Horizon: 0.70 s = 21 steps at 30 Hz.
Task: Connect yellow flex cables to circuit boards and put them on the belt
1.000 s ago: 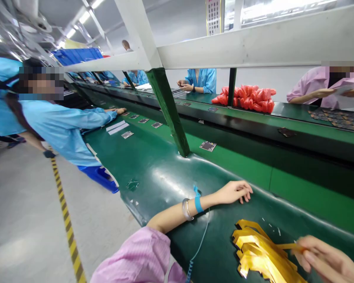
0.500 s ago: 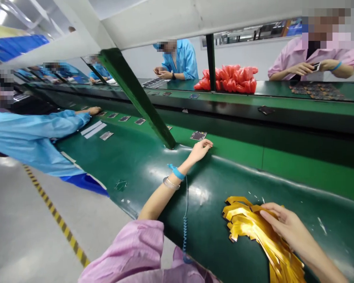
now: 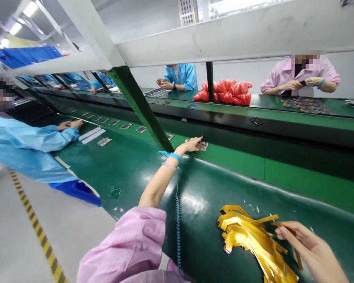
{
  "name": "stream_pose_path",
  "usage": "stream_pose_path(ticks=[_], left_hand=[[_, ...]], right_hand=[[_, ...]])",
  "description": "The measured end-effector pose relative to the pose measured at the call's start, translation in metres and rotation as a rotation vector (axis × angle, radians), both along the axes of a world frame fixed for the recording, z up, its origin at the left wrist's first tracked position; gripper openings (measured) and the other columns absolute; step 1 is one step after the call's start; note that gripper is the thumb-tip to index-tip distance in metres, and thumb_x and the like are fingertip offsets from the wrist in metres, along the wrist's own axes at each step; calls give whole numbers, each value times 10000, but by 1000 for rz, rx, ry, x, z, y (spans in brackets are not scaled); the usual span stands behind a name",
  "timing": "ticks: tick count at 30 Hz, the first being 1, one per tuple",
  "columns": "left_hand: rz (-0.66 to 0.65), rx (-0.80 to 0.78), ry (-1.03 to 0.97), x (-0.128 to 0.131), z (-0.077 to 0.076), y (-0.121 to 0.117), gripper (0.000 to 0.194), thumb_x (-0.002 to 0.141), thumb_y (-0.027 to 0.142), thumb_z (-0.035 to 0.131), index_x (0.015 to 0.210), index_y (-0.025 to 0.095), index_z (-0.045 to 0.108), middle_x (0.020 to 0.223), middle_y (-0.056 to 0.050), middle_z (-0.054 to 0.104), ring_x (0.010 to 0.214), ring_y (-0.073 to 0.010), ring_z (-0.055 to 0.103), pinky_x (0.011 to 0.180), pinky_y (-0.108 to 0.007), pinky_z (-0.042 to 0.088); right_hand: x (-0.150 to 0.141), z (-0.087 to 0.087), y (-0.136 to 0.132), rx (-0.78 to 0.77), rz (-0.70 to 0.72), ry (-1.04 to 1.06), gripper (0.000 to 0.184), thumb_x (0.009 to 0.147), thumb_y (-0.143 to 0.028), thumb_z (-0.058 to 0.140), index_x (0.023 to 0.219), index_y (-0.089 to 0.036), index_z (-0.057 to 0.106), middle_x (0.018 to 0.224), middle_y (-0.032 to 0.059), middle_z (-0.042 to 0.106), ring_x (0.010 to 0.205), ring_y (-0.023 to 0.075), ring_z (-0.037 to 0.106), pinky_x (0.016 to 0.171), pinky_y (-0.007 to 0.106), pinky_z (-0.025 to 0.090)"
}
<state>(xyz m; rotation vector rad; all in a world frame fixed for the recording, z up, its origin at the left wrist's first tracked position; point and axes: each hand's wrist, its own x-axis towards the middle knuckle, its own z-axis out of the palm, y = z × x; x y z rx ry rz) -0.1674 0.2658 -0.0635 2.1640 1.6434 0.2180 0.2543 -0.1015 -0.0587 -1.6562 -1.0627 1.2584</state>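
Note:
My left hand [image 3: 191, 144] is stretched far out over the green conveyor belt [image 3: 242, 165], its fingers extended and resting on the edge of a small dark circuit panel [image 3: 203, 146]. A blue wrist strap and a bangle circle that wrist, and a coiled blue cord hangs from it. My right hand [image 3: 308, 247] is low at the right, fingers curled round a thin yellow strip [image 3: 286, 230]. It sits beside a heap of yellow tape strips [image 3: 247, 236] on the dark green mat [image 3: 194, 196].
A slanted green post [image 3: 138, 106] stands just left of my left hand. More small panels [image 3: 126, 126] lie along the belt. A person in blue leans in at the left. Across the line sit other workers, red bags [image 3: 227, 92] and a spread of panels [image 3: 305, 104].
My left hand has reached further out, from the mat to the panel on the belt. My right hand has lifted off the yellow heap, drawing one strip to the right.

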Motion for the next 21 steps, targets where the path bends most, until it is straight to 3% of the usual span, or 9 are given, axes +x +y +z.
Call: stream_pose_path(ticks=[3, 6, 8, 12, 14, 16, 19, 21], left_hand=[[35, -38, 112, 12, 10, 5, 471, 940, 327, 703, 1368, 169, 588, 1442, -140, 558, 1347, -340, 514, 1120, -594, 410], [66, -28, 146, 22, 25, 3, 396, 983, 379, 657, 1313, 165, 611, 1403, -122, 571, 1261, -297, 574, 1063, -547, 485], [56, -15, 116, 28, 38, -2, 399, 945, 371, 703, 1259, 140, 623, 1302, -128, 631, 1165, -280, 623, 1003, -494, 517], [-67, -1, -44, 53, 52, -34, 483, 767, 308, 821, 1153, 103, 616, 956, -85, 730, 910, -259, 684, 817, -336, 516], [-165, 3, -152, 76, 49, -67, 433, 813, 337, 743, 1165, 126, 604, 978, -69, 733, 923, -241, 681, 803, -297, 505], [-266, -39, -265, 103, 41, -116, 338, 885, 414, 636, 1085, 141, 624, 1013, -68, 733, 936, -227, 676, 807, -292, 510], [-310, -247, -555, 138, 31, -203, 292, 825, 413, 680, 971, 163, 636, 956, -44, 727, 918, -229, 656, 814, -298, 498], [-330, -392, -581, 154, 29, -251, 212, 806, 354, 672, 909, 178, 617, 892, -20, 718, 871, -208, 647, 779, -273, 489]], right_hand=[[-4, 2, -2, 62, -8, -29, 370, 719, -544, 839, 911, -228, 822, 783, 67, 772, 686, 222, 693, 639, 272, 589], [-10, 6, -1, 98, -10, -8, 386, 764, -505, 816, 1038, -234, 789, 968, 80, 789, 772, 215, 706, 653, 250, 569], [-15, 9, 1, 106, 14, 8, 408, 757, -487, 821, 1067, -225, 773, 1067, 102, 785, 899, 246, 722, 720, 266, 570], [-31, 11, 4, 178, 1, -14, 307, 806, -484, 751, 895, -190, 759, 862, 73, 758, 766, 226, 685, 667, 282, 528], [-43, 10, 5, 249, -57, -43, 301, 879, -473, 664, 813, -187, 736, 774, 42, 707, 735, 201, 643, 673, 277, 496], [-54, 9, 5, 271, -88, -58, 244, 881, -419, 662, 839, -190, 736, 705, -1, 640, 642, 157, 568, 606, 250, 443], [-64, 6, 3, 285, -100, -90, 176, 842, -336, 718, 946, -197, 742, 595, -74, 474, 529, 110, 413, 525, 231, 335], [-66, 5, 0, 302, -101, -121, 151, 837, -326, 731, 915, -197, 739, 585, -85, 419, 535, 106, 387, 538, 235, 317]])
